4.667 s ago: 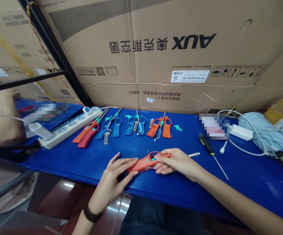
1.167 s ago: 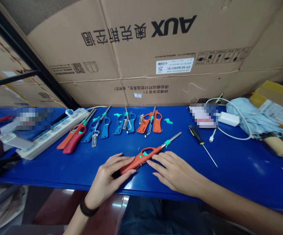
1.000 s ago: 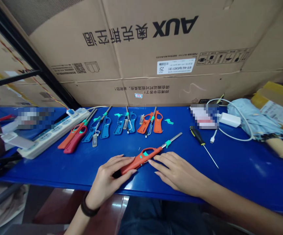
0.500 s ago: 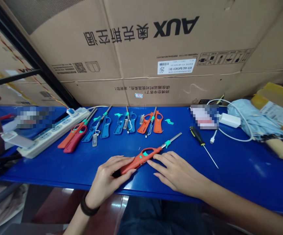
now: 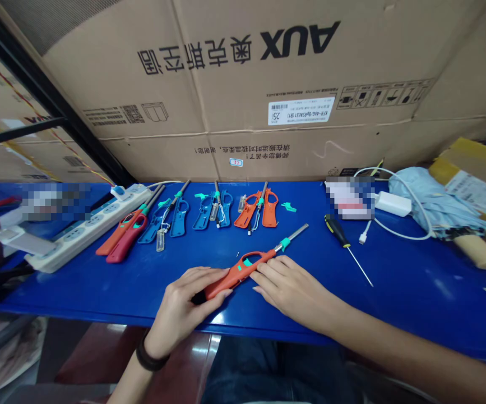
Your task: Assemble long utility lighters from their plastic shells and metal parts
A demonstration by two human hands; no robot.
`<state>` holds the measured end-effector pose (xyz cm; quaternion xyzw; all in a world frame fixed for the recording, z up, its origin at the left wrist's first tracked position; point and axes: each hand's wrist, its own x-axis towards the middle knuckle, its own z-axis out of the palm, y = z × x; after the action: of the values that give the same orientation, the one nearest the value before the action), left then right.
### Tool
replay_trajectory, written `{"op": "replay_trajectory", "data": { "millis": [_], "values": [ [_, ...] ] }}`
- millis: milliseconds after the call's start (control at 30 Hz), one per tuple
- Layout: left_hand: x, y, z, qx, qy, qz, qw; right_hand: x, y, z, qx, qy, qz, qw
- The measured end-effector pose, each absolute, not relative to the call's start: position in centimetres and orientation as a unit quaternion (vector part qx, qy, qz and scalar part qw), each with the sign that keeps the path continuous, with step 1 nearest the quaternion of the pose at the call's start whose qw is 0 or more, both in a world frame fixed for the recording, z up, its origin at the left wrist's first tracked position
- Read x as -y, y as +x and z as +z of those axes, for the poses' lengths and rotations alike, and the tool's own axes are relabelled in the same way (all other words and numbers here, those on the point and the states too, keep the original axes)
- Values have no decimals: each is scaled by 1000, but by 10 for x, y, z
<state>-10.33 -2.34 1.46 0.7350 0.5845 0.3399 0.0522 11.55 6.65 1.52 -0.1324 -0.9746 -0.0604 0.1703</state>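
- In the head view, the background is filled by a cardboard box [image 5: 226, 120] printed upside down, with a blue table [image 5: 415, 280] set before it.
- Near the table's front edge an orange lighter [image 5: 233, 277] is held slantwise, its metal tube [image 5: 298, 232] pointed away to the right.
- Its handle end is clamped between thumb and fingers of the left hand [image 5: 184, 297].
- Its neck is touched along the near side by the right hand [image 5: 287, 286]; whether it is gripped there cannot be told.
- Farther back, blue casing halves [image 5: 178, 220] and orange casing halves [image 5: 270, 214] are laid out.
- A yellow-and-black screwdriver [image 5: 347, 245] is placed to the right.
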Motion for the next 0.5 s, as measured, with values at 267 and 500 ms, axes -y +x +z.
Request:
{"op": "replay_trajectory", "data": {
  "millis": [267,500],
  "values": [
    [23,-105,13,-581,740,335,51,-67,102,19,976,-107,-93,163],
    [24,-105,12,-584,737,336,45,-63,104,23,977,-83,-149,127]
  ]
}}
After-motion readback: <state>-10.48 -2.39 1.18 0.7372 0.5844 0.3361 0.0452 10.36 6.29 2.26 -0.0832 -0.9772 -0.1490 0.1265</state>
